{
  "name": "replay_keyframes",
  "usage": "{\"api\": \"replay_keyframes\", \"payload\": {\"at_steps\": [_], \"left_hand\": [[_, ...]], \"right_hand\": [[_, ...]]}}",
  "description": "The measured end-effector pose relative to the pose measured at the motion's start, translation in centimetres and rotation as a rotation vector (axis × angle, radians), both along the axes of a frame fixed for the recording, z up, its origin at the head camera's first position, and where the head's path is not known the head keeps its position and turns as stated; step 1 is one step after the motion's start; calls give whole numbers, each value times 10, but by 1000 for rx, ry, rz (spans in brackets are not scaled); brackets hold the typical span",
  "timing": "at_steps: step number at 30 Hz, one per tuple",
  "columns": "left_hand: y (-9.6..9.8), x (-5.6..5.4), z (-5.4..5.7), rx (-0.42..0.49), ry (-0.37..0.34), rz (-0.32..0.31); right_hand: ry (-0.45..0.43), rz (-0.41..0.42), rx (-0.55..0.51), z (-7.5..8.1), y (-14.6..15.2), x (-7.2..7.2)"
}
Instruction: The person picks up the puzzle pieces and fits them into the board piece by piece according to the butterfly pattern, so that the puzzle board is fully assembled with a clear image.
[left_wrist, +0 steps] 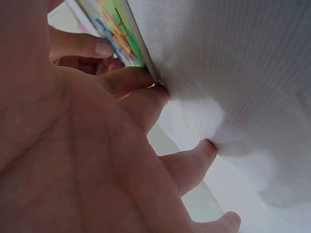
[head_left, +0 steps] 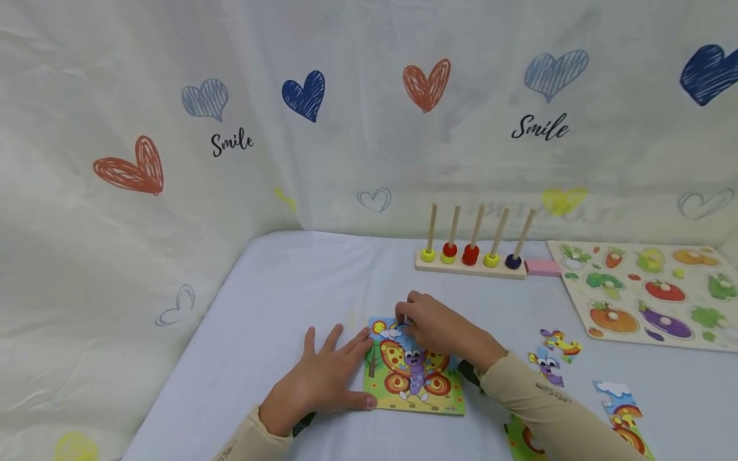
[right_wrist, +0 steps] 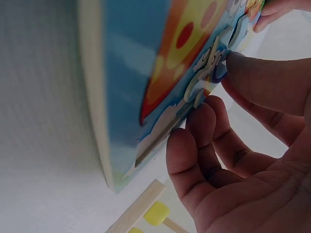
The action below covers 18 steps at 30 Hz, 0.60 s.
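Note:
A square butterfly puzzle board [head_left: 383,392] lies on the white-covered table in front of me. My left hand [head_left: 324,382] is spread along its left side, with index finger and thumb at the board's edge. The left wrist view shows other fingertips [left_wrist: 206,148] resting on the cloth. Over the board's top edge, my right hand [head_left: 444,328] pinches a small puzzle piece [right_wrist: 217,74] with cloud and rainbow colours between thumb and fingers. That piece sits tilted, partly raised from the board. The hand covers the board's upper right corner in the head view.
Loose puzzle pieces [head_left: 548,367] lie right of the board, with joined pieces [head_left: 625,416] farther right. Part of another piece [head_left: 521,438] shows beneath the right sleeve. Behind stand a peg counter [head_left: 469,270], a pink block [head_left: 543,267] and a vegetable peg board [head_left: 628,256].

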<state>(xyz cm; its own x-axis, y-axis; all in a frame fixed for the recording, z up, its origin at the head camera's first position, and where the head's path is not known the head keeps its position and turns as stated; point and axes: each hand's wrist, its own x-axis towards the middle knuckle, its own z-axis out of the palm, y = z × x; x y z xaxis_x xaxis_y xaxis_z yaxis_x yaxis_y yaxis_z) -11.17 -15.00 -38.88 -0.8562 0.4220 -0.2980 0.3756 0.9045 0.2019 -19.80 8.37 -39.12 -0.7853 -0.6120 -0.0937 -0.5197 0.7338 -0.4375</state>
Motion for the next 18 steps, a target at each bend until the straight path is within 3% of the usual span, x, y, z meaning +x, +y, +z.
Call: {"api": "replay_keyframes", "payload": {"at_steps": [18], "left_hand": [[0,2,0,-18,21,-3]], "right_hand": [[14,33,-37,0,6,1]]}}
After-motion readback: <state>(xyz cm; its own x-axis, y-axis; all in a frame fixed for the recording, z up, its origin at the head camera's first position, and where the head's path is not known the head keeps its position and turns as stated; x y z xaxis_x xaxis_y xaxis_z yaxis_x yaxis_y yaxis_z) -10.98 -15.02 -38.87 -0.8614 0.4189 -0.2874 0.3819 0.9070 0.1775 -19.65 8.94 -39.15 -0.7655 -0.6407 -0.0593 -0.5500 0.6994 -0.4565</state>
